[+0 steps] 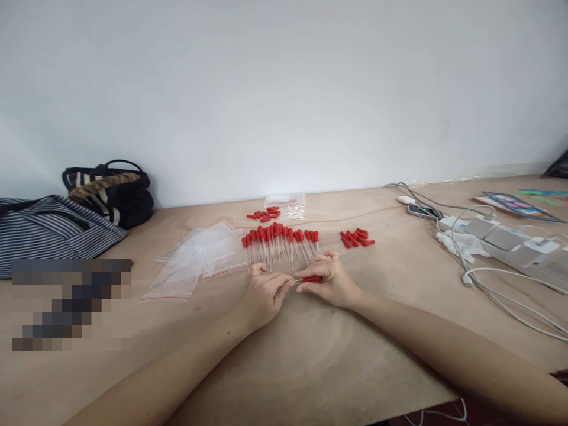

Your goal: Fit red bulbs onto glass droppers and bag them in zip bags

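My left hand [269, 291] is closed on a thin clear glass tube [298, 281], low over the table. In the fingers of my right hand [331, 280] is a red rubber bulb [314, 278], whose open end meets the tube. How far the tube sits inside the bulb is hidden by my fingers. Just beyond both hands lies a row of droppers [279, 236], their red bulbs pointing to the wall. Loose red bulbs [355, 238] form a pile to the right, and another pile of red bulbs [265, 214] lies farther back beside bare glass tubes [295, 212].
Clear zip bags [195, 260] are spread on the wooden table [275, 367] at left. A striped bag [57, 228] and a black bag [128, 195] stand behind them. On the right are a power strip with chargers [510, 236], white cables [501, 305] and a crumpled tissue [464, 245].
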The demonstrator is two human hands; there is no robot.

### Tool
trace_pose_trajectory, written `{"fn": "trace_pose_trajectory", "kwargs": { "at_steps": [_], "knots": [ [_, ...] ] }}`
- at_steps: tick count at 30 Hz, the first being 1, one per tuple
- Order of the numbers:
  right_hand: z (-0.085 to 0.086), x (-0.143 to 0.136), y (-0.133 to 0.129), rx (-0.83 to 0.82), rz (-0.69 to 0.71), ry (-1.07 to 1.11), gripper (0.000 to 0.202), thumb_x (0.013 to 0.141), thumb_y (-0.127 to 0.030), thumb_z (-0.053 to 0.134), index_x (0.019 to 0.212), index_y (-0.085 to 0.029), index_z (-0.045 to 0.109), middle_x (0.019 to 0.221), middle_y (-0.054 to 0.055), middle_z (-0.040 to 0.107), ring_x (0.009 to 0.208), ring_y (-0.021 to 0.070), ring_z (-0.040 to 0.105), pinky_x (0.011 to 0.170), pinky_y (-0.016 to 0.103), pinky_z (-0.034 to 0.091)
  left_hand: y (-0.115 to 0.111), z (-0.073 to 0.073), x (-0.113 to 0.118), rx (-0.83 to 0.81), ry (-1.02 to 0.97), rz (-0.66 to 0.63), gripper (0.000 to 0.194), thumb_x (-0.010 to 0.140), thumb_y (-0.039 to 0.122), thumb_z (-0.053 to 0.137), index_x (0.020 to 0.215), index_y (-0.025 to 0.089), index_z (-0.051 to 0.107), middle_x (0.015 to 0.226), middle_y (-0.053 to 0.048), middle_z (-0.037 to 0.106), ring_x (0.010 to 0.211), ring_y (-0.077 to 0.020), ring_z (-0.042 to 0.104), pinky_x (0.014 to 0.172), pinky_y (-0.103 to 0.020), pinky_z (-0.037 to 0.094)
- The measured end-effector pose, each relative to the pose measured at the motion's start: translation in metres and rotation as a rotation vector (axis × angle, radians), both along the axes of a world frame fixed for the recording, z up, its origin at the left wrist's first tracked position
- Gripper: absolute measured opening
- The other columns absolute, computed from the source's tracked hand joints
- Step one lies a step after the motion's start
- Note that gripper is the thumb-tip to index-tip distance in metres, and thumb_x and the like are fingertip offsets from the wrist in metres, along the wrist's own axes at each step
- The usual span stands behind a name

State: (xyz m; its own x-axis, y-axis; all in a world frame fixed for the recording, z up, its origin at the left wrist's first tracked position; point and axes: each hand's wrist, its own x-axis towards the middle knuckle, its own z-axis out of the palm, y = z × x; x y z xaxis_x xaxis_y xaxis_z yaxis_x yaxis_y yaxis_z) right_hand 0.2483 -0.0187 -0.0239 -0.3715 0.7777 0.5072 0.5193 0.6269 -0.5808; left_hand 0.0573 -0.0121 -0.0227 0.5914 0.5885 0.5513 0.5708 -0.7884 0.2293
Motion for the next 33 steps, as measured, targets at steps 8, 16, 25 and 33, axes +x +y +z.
{"fn": "trace_pose_trajectory", "kwargs": {
  "at_steps": [8,16,25,33],
  "knots": [
    [0.000,0.008,0.001,0.014,0.005,-0.016,0.013,0.075,-0.038,0.061,0.074,-0.026,0.065,0.071,-0.002,0.068,0.074,0.0147,0.056,0.088,0.041,0.019,0.001,0.000,-0.002,-0.018,0.030,0.009,0.029,0.090,0.024,0.035,0.073,0.019,0.058,0.062,0.005,0.066,0.050,-0.0090,0.052,0.075,-0.033,0.024],
    [0.001,0.001,0.002,0.037,0.024,0.013,0.012,0.075,-0.038,0.061,0.072,-0.028,0.067,0.072,-0.003,0.070,0.074,0.0142,0.056,0.085,0.039,0.021,0.002,0.000,-0.002,-0.027,0.031,0.018,0.027,0.090,0.024,0.036,0.075,0.019,0.059,0.066,0.003,0.067,0.053,-0.0091,0.053,0.075,-0.033,0.025],
    [0.005,0.008,0.002,0.046,-0.070,-0.002,0.023,0.069,-0.043,0.065,0.087,-0.028,0.065,0.082,0.000,0.069,0.079,0.0177,0.058,0.086,0.041,0.025,0.005,0.029,-0.009,-0.099,0.104,-0.089,0.026,0.089,0.023,0.035,0.083,0.019,0.060,0.078,-0.004,0.058,0.073,-0.0144,0.054,0.067,-0.026,0.041],
    [0.002,0.038,0.017,0.093,-0.253,0.124,0.023,0.075,-0.037,0.059,0.093,-0.024,0.064,0.096,0.006,0.064,0.090,0.0210,0.058,0.080,0.038,0.039,0.042,0.048,-0.042,-0.190,0.050,0.283,0.019,0.080,0.025,0.046,0.072,0.018,0.061,0.070,-0.002,0.064,0.064,-0.0170,0.057,0.061,-0.028,0.044]
  ]
}}
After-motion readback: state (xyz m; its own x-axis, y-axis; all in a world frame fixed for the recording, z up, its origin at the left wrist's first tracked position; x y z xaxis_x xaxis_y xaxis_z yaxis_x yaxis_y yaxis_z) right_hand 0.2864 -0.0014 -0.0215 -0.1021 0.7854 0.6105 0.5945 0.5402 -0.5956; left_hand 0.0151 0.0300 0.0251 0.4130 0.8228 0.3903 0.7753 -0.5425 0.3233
